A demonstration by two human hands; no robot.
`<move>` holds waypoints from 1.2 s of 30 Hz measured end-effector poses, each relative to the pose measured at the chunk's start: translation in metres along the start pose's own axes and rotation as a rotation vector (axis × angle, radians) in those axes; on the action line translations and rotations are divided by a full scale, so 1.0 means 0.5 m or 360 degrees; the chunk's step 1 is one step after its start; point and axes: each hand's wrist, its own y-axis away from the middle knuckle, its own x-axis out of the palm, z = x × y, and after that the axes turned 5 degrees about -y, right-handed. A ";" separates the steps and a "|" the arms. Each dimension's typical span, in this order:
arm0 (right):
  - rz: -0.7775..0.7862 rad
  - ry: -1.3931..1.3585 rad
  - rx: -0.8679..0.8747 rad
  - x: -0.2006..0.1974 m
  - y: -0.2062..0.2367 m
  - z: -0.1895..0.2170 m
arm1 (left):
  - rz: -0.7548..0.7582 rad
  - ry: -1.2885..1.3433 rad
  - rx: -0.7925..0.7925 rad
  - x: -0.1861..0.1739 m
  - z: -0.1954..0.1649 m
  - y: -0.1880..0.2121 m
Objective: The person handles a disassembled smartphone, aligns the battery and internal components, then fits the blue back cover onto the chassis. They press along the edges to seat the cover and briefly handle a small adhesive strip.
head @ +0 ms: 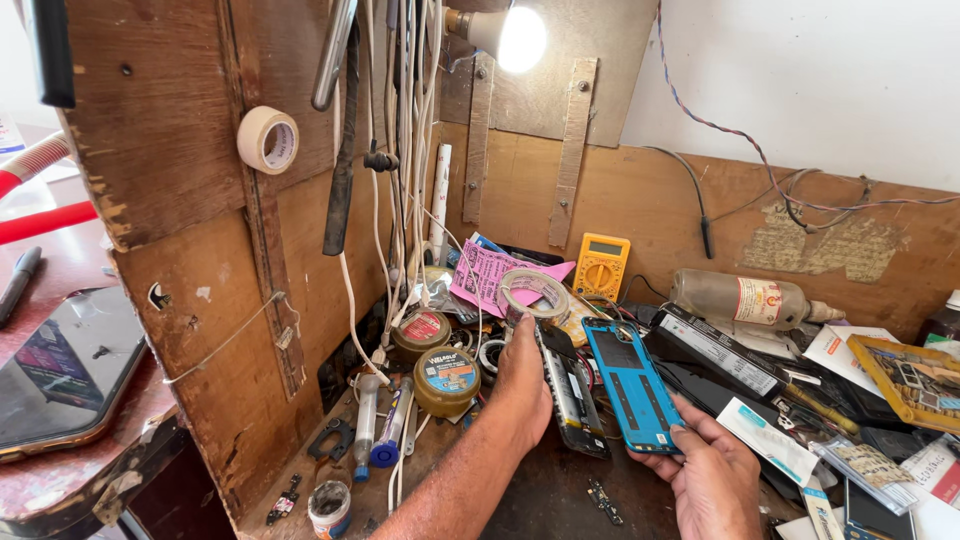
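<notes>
On the cluttered brown wooden workbench (560, 500), backed by a worn plywood wall (200, 300), everything crowds toward the middle. Largest among the loose things is a clear plastic bottle with a red and white label (745, 299), lying on its side near the back board, well right of a yellow handheld multimeter (601, 265). Nearer the front, the right hand (712, 475) grips the lower end of a blue rectangular phone back frame (632, 385), thumb and fingers closed around its edges, tilting it up off the bench. Just left of it lies a dark opened phone body (572, 400). The left hand (525, 380) reaches over that, fingers curled shut around a roll of clear adhesive tape (533, 293). Left again sit two round brass-coloured tins (446, 380), and a white masking-tape roll (268, 139) hangs on the wall.
</notes>
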 end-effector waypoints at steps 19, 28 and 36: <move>0.0052 -0.0029 0.0008 0.017 0.027 0.012 | -0.0404 -0.1527 0.0251 0.053 -0.039 0.040; 0.0116 -0.0045 0.0108 0.015 0.018 0.000 | -0.0229 -0.1007 0.0217 0.097 -0.005 0.046; 0.0150 -0.0028 0.0102 0.018 0.022 -0.001 | -0.0455 -0.0914 -0.0014 0.104 0.020 0.010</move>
